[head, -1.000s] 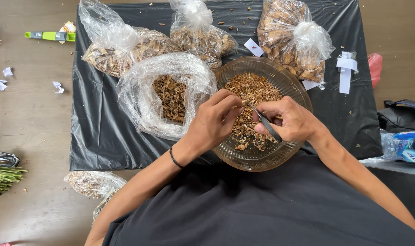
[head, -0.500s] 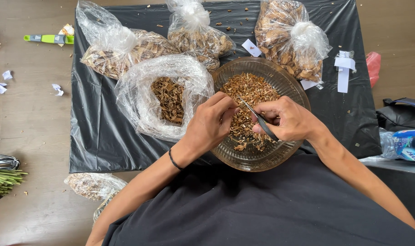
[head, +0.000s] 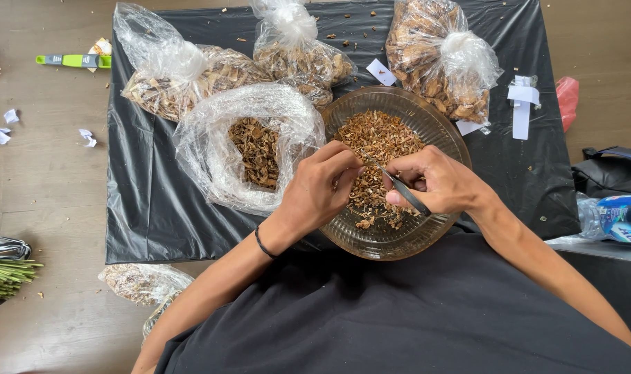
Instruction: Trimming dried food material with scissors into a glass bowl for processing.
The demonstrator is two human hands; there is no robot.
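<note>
Over the glass bowl (head: 426, 239) of dried brown bits, the right hand (head: 436, 181) has its grip clamped on dark tweezers (head: 407, 194) while the left hand (head: 322, 187), at nine o'clock from it, pinches a small piece that could slip and scatter if jabbed.

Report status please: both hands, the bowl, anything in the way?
Left hand pinching a small piece over the glass bowl. Right hand shut on dark tweezers. Open plastic bag beside the bowl, not blocking.
</note>
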